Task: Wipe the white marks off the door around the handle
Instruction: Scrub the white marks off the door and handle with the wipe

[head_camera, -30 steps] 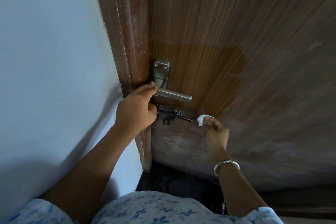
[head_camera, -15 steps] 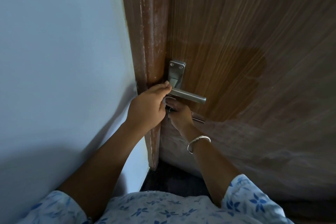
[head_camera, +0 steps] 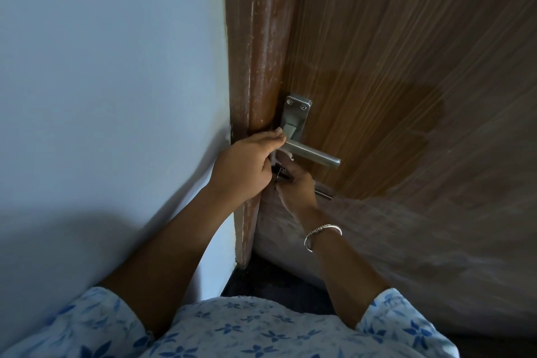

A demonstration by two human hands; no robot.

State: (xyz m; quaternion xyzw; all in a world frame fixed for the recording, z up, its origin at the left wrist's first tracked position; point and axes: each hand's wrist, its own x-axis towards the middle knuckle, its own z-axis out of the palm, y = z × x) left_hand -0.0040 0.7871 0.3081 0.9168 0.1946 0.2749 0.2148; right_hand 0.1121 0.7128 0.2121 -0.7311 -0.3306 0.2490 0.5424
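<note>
At the centre of the frame, your left hand (head_camera: 247, 166) curls closed over the edge of the door (head_camera: 406, 67) beside the base of the metal handle (head_camera: 311, 152), fingers wrapped and thumb side up. Just below the lever, your right hand (head_camera: 296, 186) sits pressed against the door, fingers bunched around a small white cloth (head_camera: 286, 152), of which only a scrap shows beside your left fingertips and under the lever; most of it is hidden. A dark latch (head_camera: 281, 174) peeks out between your two hands, and its bolt end shows just right of your right wrist. A silver bangle (head_camera: 321, 232) circles that wrist. A darker, damp-looking patch (head_camera: 401, 113) spreads over the wood right of the handle. White flecks run down the door frame (head_camera: 258, 52) in the upper middle, and a pale haze covers the lower right of the door. The blue-white wall (head_camera: 110, 67) fills the left side of the frame.
</note>
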